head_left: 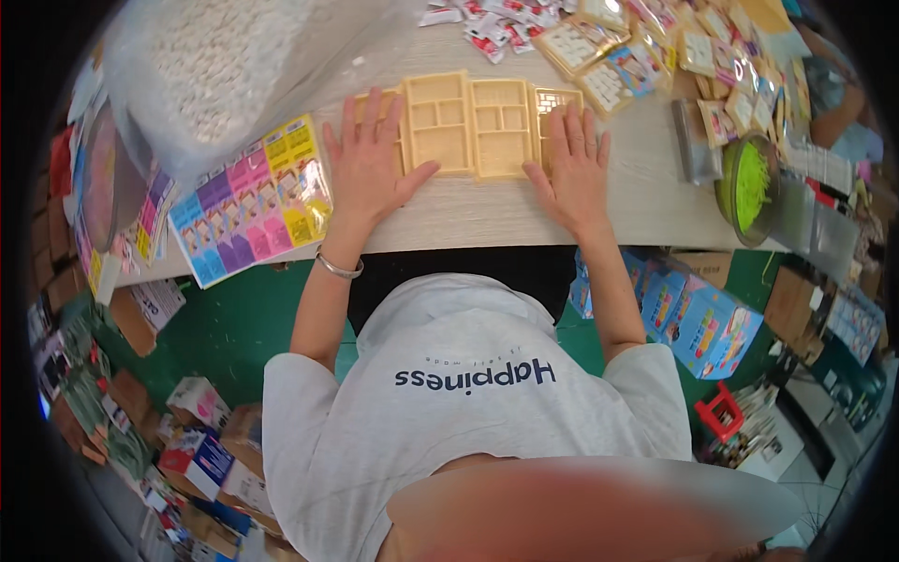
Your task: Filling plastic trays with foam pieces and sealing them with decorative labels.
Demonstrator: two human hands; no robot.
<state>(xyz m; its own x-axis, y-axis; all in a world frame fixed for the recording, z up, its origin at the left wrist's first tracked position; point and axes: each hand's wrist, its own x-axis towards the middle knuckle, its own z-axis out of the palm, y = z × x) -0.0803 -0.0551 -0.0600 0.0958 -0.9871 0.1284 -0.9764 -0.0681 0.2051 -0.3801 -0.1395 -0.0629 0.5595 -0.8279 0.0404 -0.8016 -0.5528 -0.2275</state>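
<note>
Several pale yellow plastic trays with divided compartments stand side by side in a row on the table. My left hand lies flat over the leftmost tray, fingers stretched forward and thumb out to the side. A silvery bangle circles that wrist. My right hand rests in the same way on the rightmost tray, with its fingers apart. The hands partly cover both end trays. Neither hand is gripping anything.
Left of the trays lie colourful printed sheets and a large clear bag of small white pieces. Small red-and-white packets and filled packs lie at the back. A bowl of bright green pieces stands at right.
</note>
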